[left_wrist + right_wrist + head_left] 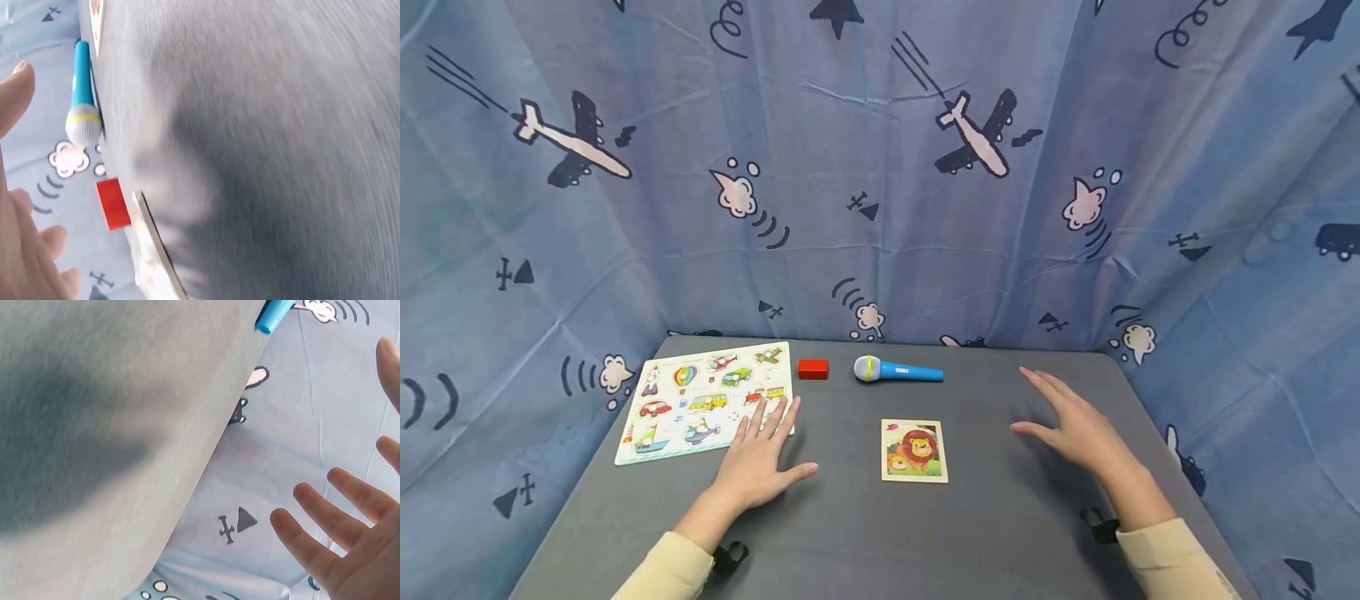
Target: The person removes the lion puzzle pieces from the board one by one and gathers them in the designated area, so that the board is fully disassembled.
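With your left hand [756, 468] and right hand [1088, 437] both spread, dropping the left carelessly could skid the picture board [703, 403], lying near it on the worktop's [880, 542] left, into the red block [813, 370].

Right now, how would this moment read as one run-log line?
left hand: holds nothing, near picture board | right hand: holds nothing, right of lion picture | microphone, red block: on table

Flat by the left hand [754, 468], slightly skewed: white vehicle picture board [692, 410]. Just right of it: red rectangular block [813, 369]. Further right, on its side, head leftward: blue toy microphone [898, 370], yellow-banded. Nearest the right hand [1078, 433], lying flat: pale-bordered lion picture panel [914, 452].
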